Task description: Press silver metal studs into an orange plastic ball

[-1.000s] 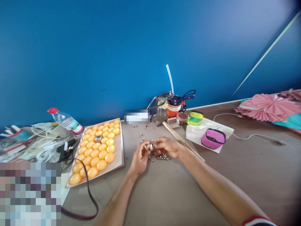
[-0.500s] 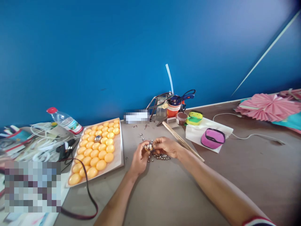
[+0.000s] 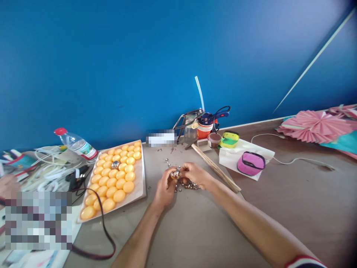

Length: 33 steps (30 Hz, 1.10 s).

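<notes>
My left hand [image 3: 165,188] is closed around a small ball [image 3: 175,174] that looks yellow-orange with shiny silver pieces on its surface. The fingers of my right hand [image 3: 195,175] are pinched together at the ball's right side; whatever they may hold is too small to make out. Just below lies a pile of small shiny metal pieces [image 3: 191,185] on the table. To the left, a shallow white box [image 3: 141,190] contains rows of orange balls [image 3: 111,192]. Among them sits one ball covered in silver pieces [image 3: 115,164].
Wooden sticks [image 3: 216,167] lie right of my hands. Behind them stand a jar [image 3: 191,128] and an orange cup [image 3: 205,131] with tools. A pink mesh-like item [image 3: 251,163] rests on white paper. Leftward are a bottle [image 3: 80,147], tangled cables [image 3: 46,171] and another person's blurred hand [image 3: 8,186].
My right fingers have shifted slightly at the ball, and my left hand keeps its hold. At the left edge, the other person's hand has come further into view.
</notes>
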Tool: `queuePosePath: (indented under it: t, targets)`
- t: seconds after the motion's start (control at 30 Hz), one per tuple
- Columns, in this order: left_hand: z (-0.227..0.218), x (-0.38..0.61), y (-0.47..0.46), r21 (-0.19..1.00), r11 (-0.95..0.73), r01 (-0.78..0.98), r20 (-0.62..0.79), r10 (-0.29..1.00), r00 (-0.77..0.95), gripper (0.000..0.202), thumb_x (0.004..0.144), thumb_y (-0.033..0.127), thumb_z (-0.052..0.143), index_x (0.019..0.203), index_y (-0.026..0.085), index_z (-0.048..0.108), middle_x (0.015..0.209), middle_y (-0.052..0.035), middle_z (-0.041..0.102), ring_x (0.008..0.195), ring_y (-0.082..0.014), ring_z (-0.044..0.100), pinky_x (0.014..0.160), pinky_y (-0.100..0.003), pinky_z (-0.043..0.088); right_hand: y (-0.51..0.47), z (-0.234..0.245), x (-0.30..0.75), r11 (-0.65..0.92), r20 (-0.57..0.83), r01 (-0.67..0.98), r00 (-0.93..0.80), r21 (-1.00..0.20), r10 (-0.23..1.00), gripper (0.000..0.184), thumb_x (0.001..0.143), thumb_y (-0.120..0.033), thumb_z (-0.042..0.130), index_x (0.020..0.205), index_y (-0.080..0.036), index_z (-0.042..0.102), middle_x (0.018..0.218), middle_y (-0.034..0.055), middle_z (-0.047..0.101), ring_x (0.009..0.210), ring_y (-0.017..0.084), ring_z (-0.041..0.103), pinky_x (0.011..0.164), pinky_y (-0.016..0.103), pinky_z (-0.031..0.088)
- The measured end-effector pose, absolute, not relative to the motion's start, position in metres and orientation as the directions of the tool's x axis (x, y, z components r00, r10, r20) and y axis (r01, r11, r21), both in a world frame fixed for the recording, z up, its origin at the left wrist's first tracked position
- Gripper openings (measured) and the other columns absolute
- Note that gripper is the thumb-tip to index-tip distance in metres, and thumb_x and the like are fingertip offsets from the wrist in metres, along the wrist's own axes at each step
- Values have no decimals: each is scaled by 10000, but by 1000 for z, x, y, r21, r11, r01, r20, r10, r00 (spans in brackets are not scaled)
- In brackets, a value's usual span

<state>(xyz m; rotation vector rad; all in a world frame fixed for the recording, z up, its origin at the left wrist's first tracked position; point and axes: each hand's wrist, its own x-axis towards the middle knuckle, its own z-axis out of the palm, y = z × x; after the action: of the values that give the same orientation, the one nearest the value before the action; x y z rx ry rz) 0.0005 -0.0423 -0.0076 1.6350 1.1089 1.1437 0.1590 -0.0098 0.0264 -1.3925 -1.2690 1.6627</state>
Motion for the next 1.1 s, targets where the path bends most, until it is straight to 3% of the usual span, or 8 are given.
queuePosePath:
  t: [0.17, 0.27, 0.37, 0.5, 0.6, 0.8, 0.97, 1.1]
  targets:
    - [-1, 0, -39, 961, -234, 145, 214, 966, 145, 320, 822, 323, 547, 1105, 189, 483, 1078, -88, 579, 923, -188, 579, 793, -313, 468, -8, 31, 161, -240, -246, 56, -301, -969, 921, 85, 738, -233, 547, 683, -183, 506, 437, -53, 503, 442, 94, 469, 493, 211, 347]
    - [2, -1, -36, 975, -208, 74, 201, 975, 92, 305, 812, 311, 565, 1077, 188, 478, 1068, -83, 573, 916, -175, 583, 800, -307, 470, -3, 30, 167, -51, -108, 210, -270, -976, 957, 65, 760, -231, 519, 724, -180, 540, 566, -22, 559, 532, 112, 507, 564, 233, 383]
    - [1, -3, -34, 983, -184, -11, 185, 982, 44, 319, 799, 290, 584, 1076, 186, 467, 1135, -98, 545, 952, -182, 591, 834, -328, 468, 0, 25, 172, 202, 62, 505, -279, -839, 958, 106, 741, -173, 536, 815, -161, 612, 842, 51, 627, 752, 148, 567, 721, 259, 396]
    - [-1, -4, -33, 980, -175, -96, 176, 984, 2, 335, 778, 270, 608, 1060, 182, 451, 1168, -112, 537, 986, -192, 598, 889, -364, 450, -5, 24, 173, 380, 25, 738, -442, -558, 897, 212, 788, -227, 528, 963, -166, 632, 973, 89, 611, 859, 185, 575, 795, 296, 350]
    - [-3, -3, -32, 979, -165, -121, 166, 986, -1, 335, 776, 274, 609, 1051, 185, 440, 1134, -105, 561, 963, -188, 610, 888, -370, 455, -10, 28, 171, 473, -25, 785, -526, -401, 850, 198, 808, -246, 518, 948, -168, 633, 934, 98, 608, 851, 196, 576, 756, 295, 324]
    - [-5, -3, -32, 977, -175, -118, 177, 984, 10, 333, 779, 281, 603, 1055, 189, 440, 1081, -89, 571, 970, -194, 610, 903, -382, 451, -12, 24, 167, 502, -10, 801, -534, -327, 845, 173, 820, -162, 453, 832, -168, 626, 869, 88, 630, 782, 173, 580, 723, 290, 298]
    - [-7, -4, -32, 982, -166, -88, 167, 986, -2, 354, 771, 289, 610, 1065, 187, 442, 1084, -92, 566, 967, -196, 608, 885, -369, 462, -11, 15, 165, 503, 102, 780, -504, -372, 857, 172, 803, -143, 446, 751, -157, 610, 840, 90, 632, 746, 164, 575, 733, 295, 314]
    - [-6, -3, -32, 982, -165, -96, 165, 986, -9, 348, 771, 285, 612, 1060, 190, 442, 1054, -75, 571, 957, -194, 609, 864, -358, 471, -10, 14, 164, 410, 217, 651, -359, -639, 908, 170, 747, -96, 441, 750, -170, 594, 824, 59, 639, 760, 153, 575, 736, 269, 359]
